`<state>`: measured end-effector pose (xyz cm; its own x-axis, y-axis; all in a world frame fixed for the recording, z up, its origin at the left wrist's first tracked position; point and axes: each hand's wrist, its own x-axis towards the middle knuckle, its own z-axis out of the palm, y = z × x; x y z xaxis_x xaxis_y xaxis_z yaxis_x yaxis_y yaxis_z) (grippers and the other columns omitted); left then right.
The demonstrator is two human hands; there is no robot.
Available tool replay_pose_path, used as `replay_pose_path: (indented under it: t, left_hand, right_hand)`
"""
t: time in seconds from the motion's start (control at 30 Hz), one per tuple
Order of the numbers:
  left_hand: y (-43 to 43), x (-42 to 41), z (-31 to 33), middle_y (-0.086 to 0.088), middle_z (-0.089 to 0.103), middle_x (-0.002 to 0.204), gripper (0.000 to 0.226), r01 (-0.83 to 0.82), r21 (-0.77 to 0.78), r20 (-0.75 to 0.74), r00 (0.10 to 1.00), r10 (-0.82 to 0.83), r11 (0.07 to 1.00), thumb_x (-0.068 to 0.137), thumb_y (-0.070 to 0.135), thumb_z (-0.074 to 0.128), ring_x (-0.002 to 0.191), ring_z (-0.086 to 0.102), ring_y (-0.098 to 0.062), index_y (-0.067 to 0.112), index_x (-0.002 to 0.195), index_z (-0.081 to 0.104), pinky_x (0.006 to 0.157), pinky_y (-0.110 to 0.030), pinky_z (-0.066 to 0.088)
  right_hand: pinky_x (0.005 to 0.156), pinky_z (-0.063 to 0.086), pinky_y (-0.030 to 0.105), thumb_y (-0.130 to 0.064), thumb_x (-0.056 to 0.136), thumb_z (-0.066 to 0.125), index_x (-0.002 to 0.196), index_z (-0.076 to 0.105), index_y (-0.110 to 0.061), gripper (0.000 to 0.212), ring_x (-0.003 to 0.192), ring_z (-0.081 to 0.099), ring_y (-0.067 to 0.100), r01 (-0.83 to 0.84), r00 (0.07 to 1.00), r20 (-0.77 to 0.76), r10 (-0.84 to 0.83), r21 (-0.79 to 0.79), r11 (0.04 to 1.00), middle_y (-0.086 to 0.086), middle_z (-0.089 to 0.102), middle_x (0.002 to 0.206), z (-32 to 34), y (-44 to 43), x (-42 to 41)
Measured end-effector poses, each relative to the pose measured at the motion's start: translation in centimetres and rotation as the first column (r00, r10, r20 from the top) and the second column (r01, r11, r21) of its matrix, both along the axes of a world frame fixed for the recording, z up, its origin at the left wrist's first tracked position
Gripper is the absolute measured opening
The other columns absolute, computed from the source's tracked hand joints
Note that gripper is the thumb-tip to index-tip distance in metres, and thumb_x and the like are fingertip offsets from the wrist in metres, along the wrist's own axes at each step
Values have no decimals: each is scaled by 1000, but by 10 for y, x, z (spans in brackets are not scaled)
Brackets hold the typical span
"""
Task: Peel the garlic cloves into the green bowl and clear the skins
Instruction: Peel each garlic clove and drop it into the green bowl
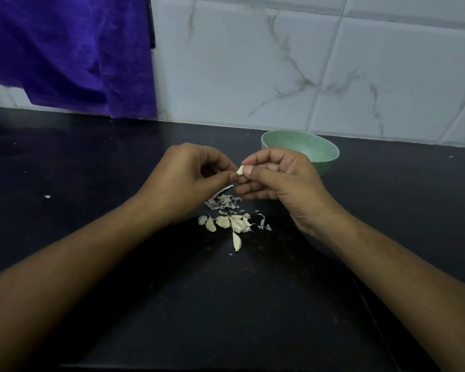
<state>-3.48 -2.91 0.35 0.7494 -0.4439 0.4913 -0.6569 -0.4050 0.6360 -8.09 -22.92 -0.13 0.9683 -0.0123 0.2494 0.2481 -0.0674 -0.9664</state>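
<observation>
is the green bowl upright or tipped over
Upright: the green bowl stands on the black counter with its opening facing up; the right hand hides its near rim.

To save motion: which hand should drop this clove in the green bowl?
Probably the right hand: it pinches the clove and sits in front of the green bowl; the left hand is farther.

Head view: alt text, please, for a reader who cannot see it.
The left hand and right hand pinch one small pale garlic clove above a black countertop. Loose cloves and papery skins lie beneath; a round green bowl stands behind.
</observation>
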Motion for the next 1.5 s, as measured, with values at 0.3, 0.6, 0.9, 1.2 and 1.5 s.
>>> replay_pose_path:
  t: [0.3,0.6,0.9,1.2,1.5]
  left_hand:
    - [0,-6,2,13,75,74,8,-38,89,145,989,25,995,90,32,75,73,71,-3,26,89,81,69,-36,58]
    - [-4,-15,2,14,69,64,22,-101,70,156,984,89,992,75,47,59,63,67,-1,29,72,72,59,-29,55]
    - [-4,-13,5,11,71,67,12,-79,10,76,994,78,997,77,38,65,65,68,-7,29,70,69,59,-25,51]
    - [3,0,5,2,74,69,14,-125,-34,-65,990,123,992,92,19,70,63,73,-10,23,80,76,69,-36,62]
    - [2,-1,1,-3,74,70,22,-67,-60,-104,993,60,996,94,39,77,69,76,-24,22,80,73,70,-53,63]
  right_hand:
    - [75,64,40,-1,94,70,102,70,3,10,74,76,29,5,1000,-22,-5,-19,1000,22,77,88,0,0,-1]
    - [80,63,45,0,94,70,105,70,8,14,72,76,25,-12,1000,-27,11,-11,1000,18,77,84,-3,4,-2]
    - [80,64,41,6,91,70,109,71,7,18,77,76,26,-64,998,-25,65,32,997,21,76,88,0,5,-3]
    - [81,64,39,3,93,68,111,72,1,19,83,77,28,-101,989,-102,109,84,991,16,75,89,3,2,-4]
    - [78,65,40,7,92,68,108,69,3,16,81,76,31,-69,996,-53,72,68,995,19,73,88,1,3,-1]
